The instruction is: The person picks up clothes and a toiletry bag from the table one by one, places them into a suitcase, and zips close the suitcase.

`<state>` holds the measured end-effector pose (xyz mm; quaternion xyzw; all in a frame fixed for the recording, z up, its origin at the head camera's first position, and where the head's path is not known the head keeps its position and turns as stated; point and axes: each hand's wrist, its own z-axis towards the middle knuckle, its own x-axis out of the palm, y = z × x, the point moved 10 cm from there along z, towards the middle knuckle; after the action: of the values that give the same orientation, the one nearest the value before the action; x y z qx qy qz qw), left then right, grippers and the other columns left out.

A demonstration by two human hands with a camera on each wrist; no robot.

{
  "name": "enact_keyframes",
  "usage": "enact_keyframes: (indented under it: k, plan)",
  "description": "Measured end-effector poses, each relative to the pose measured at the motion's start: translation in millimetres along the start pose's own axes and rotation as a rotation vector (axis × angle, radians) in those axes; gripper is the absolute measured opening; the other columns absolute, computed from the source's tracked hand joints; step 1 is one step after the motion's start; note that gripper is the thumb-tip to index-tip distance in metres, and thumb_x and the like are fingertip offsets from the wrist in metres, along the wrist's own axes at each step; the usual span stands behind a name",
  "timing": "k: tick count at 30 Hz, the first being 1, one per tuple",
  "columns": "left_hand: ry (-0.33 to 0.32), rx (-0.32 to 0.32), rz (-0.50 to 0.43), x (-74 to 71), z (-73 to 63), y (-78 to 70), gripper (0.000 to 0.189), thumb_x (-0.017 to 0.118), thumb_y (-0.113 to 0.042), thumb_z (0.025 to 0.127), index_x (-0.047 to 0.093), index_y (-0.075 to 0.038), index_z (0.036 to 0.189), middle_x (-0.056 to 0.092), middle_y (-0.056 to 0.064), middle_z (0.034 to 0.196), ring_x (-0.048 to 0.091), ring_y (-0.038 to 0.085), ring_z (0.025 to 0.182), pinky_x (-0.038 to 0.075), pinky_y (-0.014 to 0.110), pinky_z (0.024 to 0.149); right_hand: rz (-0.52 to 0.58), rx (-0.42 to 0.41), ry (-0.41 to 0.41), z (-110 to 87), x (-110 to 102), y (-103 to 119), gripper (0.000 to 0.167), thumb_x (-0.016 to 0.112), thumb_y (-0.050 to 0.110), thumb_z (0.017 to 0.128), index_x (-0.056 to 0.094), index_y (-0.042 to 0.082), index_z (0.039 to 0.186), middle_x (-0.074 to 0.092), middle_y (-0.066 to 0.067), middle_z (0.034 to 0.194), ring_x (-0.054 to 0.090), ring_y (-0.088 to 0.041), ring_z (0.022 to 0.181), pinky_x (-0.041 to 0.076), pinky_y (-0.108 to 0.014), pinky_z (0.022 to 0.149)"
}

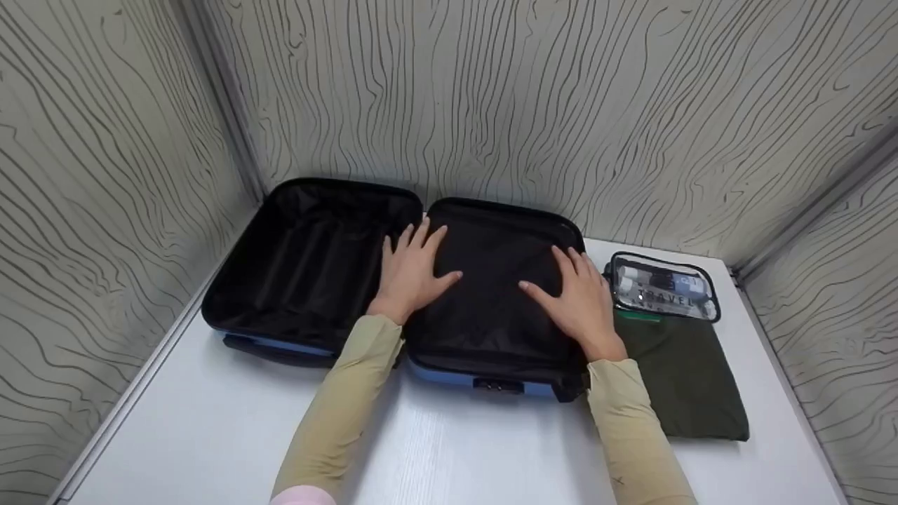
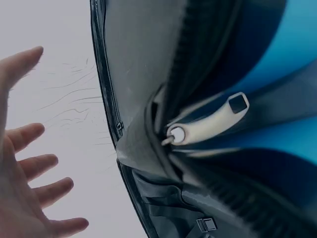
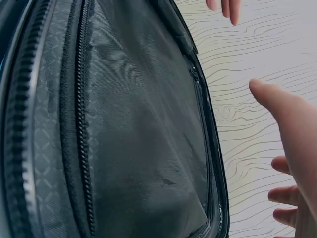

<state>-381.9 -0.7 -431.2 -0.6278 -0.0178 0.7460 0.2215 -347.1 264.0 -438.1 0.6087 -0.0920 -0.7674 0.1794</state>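
Near right, the white table [image 1: 477, 449] carries dark-green fabric [image 1: 684, 379]. The open suitcase [image 1: 491, 315] lies centre-left; left hand [image 1: 410, 277] and right hand [image 1: 582, 303], fingers spread, holding nothing, partly obstruct its right half. Far right: clear pouch [image 1: 663, 289]. Beyond: patterned wall [image 1: 491, 105].

Left hand [image 1: 412, 273] and right hand [image 1: 582, 303] extend forward, fingers [image 2: 39, 167] parted.

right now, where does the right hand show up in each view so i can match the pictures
Head: right of centre, the right hand is at the side of the black suitcase nearest the clear pouch.
Left wrist: not in it; the hand at the left edge is the left hand.
Right wrist: along the right edge, thumb above the other fingers.
Shared landmark: the black suitcase, visible in all three.
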Motion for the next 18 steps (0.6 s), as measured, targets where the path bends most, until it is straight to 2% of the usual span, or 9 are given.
enact_keyframes:
  k: [11, 18]
  plan:
    - [-0.047, -0.019, -0.005, -1.8, 0.0, -4.4, 0.076, 0.065, -0.059, 0.095, 0.043, -0.022, 0.157, 0.034, 0.009, 0.162, 0.032, 0.034, 0.146, 0.023, 0.061, 0.116, 0.003, 0.011, -0.097, -4.3, -14.9, -10.4, 0.077, 0.066, 0.054, 0.095, 0.048, 0.004, 0.151, 0.042, -0.024, 0.152, 0.037, -0.043, 0.139, 0.03, -0.064, 0.108]
    - [-0.089, 0.006, -0.016, -2.6, -2.7, -14.4, 0.072, 0.066, -0.057, 0.095, 0.047, -0.02, 0.154, 0.04, 0.01, 0.159, 0.037, 0.035, 0.143, 0.026, 0.059, 0.115, 0.007, 0.011, -0.145, -9.2, -23.7, -16.4, 0.071, 0.067, 0.051, 0.096, 0.053, 0.004, 0.147, 0.049, -0.023, 0.146, 0.044, -0.044, 0.132, 0.035, -0.063, 0.104]
